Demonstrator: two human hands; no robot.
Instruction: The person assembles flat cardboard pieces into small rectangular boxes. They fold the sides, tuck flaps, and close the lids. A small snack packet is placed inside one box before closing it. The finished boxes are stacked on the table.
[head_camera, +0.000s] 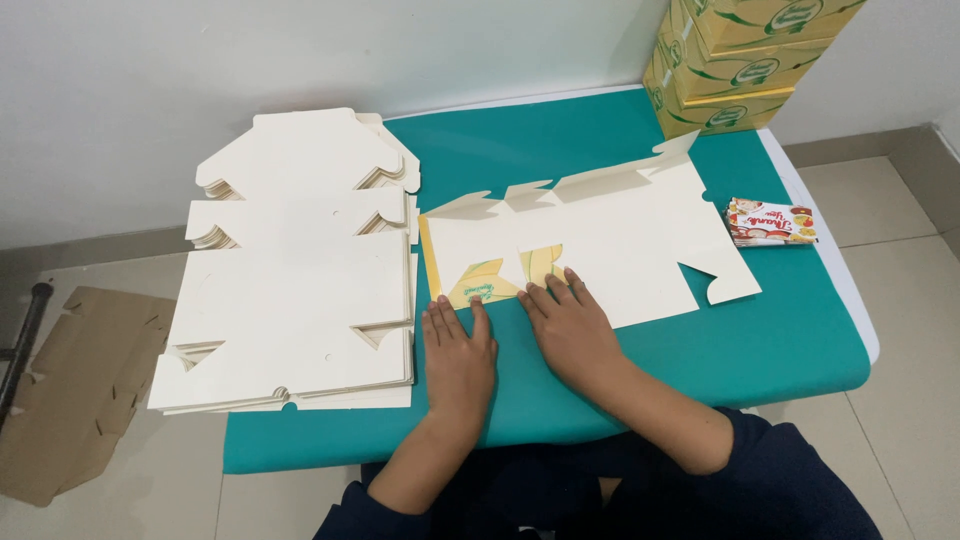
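Pressing flat on the near edge of an unfolded cream carton blank (600, 240), the left hand (458, 350) and right hand (570, 322) lie side by side, fingers spread, gripping nothing. That blank stretches away from them across the teal table (780, 340), beside a stack of flat blanks (295, 290).

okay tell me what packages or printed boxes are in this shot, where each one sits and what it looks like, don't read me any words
Stacked boxes: far right corner of the teal table, yellow with green round marks.
Small packet: right table edge, flat, red and white.
Unfolded carton blank: table centre, cream, a yellow printed flap folded over, both hands pressing its near edge.
Stack of flat blanks: left side, plain cream.
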